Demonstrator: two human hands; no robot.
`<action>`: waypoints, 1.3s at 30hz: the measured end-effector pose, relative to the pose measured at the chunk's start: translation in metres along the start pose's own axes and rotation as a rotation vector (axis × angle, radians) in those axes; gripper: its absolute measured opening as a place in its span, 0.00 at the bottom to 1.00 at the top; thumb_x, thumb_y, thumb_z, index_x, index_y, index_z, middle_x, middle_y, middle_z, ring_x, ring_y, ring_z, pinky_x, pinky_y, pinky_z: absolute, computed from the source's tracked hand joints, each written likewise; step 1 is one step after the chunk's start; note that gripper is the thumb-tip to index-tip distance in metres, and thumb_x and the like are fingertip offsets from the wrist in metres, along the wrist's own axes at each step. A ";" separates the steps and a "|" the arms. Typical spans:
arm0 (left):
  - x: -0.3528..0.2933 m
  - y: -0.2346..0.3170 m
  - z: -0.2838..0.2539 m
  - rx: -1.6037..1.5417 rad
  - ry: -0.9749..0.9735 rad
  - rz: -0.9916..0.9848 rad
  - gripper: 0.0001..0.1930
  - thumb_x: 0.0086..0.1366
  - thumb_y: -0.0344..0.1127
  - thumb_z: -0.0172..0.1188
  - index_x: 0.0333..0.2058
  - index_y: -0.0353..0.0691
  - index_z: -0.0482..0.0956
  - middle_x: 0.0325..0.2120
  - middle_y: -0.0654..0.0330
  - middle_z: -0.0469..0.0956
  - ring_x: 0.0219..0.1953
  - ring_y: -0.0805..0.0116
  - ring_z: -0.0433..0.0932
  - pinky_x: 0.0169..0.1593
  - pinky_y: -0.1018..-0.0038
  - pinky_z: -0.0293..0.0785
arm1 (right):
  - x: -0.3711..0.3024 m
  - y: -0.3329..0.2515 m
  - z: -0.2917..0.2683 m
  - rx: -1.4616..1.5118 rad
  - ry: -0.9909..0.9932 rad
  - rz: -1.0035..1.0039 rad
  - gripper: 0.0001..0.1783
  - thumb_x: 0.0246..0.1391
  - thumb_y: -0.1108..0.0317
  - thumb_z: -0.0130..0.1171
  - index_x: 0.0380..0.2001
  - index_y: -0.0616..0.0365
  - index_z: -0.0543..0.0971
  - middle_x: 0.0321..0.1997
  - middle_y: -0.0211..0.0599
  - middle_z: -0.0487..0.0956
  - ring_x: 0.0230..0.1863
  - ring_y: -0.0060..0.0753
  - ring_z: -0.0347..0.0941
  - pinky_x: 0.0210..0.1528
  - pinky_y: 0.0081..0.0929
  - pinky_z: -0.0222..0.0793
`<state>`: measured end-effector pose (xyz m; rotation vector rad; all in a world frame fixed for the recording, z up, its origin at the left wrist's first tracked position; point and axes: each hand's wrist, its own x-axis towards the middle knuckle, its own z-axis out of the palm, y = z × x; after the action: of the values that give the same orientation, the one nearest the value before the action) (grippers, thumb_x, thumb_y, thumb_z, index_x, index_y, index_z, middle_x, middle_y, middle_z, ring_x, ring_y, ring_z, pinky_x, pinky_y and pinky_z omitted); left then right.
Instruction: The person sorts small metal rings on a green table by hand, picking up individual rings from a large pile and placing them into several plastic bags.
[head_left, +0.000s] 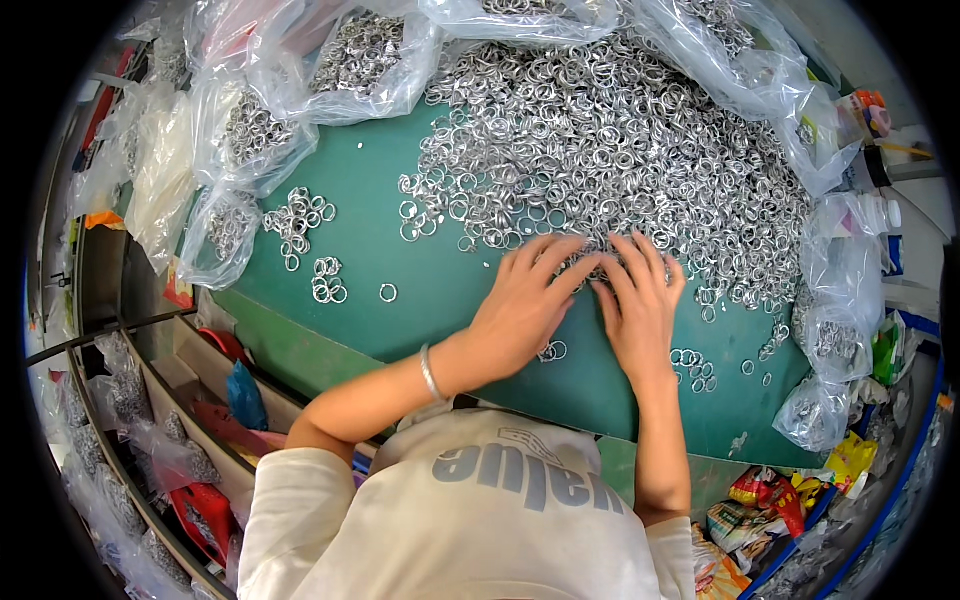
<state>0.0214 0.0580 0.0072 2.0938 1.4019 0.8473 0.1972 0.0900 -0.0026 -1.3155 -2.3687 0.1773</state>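
Note:
A broad heap of silver metal rings (620, 140) covers the far middle and right of the green table (370, 170). My left hand (525, 305) reaches to the near edge of the heap, its fingers stretched forward and touching the rings. Close beside it, my right hand (640, 300) also has its fingers spread over the rings, with the fingertips of both hands nearly meeting. Two or so loose rings (553, 351) lie beneath my left palm, partly hidden. Several more rings (695, 370) are by my right wrist. At the left sit a small cluster (297, 220) and one single ring (388, 292).
Clear plastic bags of rings (365, 60) line the table's far edge, with further bags at the left (220, 235) and right (835, 330). Open drawers (190, 370) stand at the lower left. Colourful packets (765, 495) lie at the lower right.

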 end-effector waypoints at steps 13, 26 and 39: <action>0.034 -0.045 0.002 -0.033 0.236 0.004 0.14 0.55 0.20 0.58 0.41 0.38 0.75 0.40 0.56 0.74 0.44 0.56 0.74 0.46 0.67 0.69 | -0.025 0.021 -0.027 0.023 0.294 0.415 0.10 0.50 0.76 0.60 0.37 0.57 0.78 0.42 0.38 0.76 0.46 0.41 0.69 0.50 0.36 0.58; 0.014 -0.026 -0.008 -0.056 0.229 0.020 0.14 0.54 0.15 0.56 0.39 0.35 0.78 0.38 0.53 0.76 0.41 0.54 0.76 0.43 0.67 0.73 | -0.016 -0.006 -0.003 0.033 0.116 0.188 0.09 0.46 0.71 0.64 0.33 0.57 0.80 0.40 0.31 0.74 0.45 0.37 0.67 0.48 0.39 0.54; -0.013 -0.003 0.011 -0.235 -0.176 -0.051 0.15 0.56 0.22 0.60 0.43 0.35 0.76 0.35 0.54 0.76 0.35 0.55 0.77 0.37 0.64 0.74 | -0.029 -0.015 -0.027 0.684 -0.092 0.269 0.06 0.43 0.78 0.65 0.29 0.61 0.81 0.34 0.35 0.78 0.38 0.38 0.70 0.45 0.30 0.63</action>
<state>0.0237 0.0464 -0.0057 1.8962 1.1975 0.7486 0.2100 0.0554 0.0177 -1.2685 -1.9050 1.0398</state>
